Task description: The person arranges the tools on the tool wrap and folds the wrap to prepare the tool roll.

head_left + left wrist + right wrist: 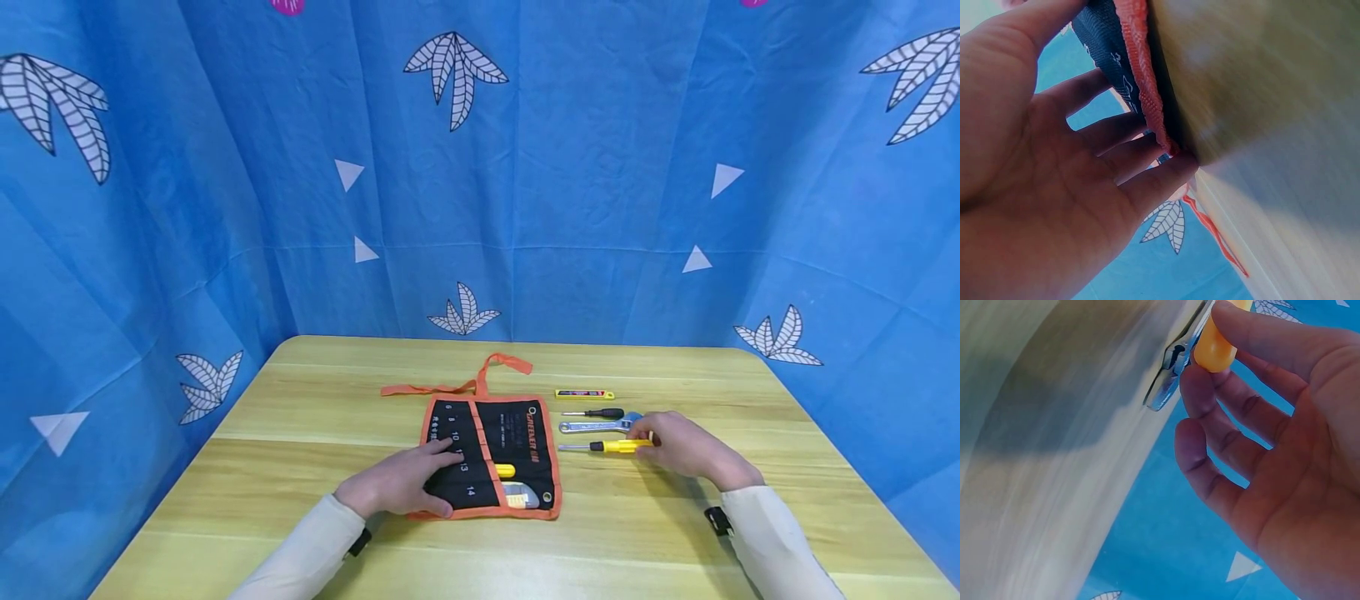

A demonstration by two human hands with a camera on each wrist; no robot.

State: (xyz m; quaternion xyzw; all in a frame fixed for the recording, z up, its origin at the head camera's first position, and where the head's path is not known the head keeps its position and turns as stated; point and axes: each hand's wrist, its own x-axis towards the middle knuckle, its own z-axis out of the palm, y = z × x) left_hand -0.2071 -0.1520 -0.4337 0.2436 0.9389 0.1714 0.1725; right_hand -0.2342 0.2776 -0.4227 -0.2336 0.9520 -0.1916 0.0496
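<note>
A black tool pouch point(517, 429) with orange trim lies spread on the table, white size numbers printed on its left part. My left hand point(405, 482) rests on that part, fingers fairly straight; the left wrist view has the fingertips at the orange edge. A yellow-handled item point(506, 471) and a utility knife point(519, 496) are tucked in the pouch's pockets. To the right, my right hand point(686, 448) pinches the end of a yellow screwdriver's handle point(1216, 347), thumb against fingers. The screwdriver point(617, 447) points left, its tip near the pouch.
Just beyond the screwdriver lie an adjustable wrench point(592, 427), a small black-handled screwdriver point(606, 413) and a narrow yellow case point(583, 394). Orange ties point(482, 379) trail from the pouch's far edge. A blue patterned curtain point(600, 208) borders the wooden table point(300, 400).
</note>
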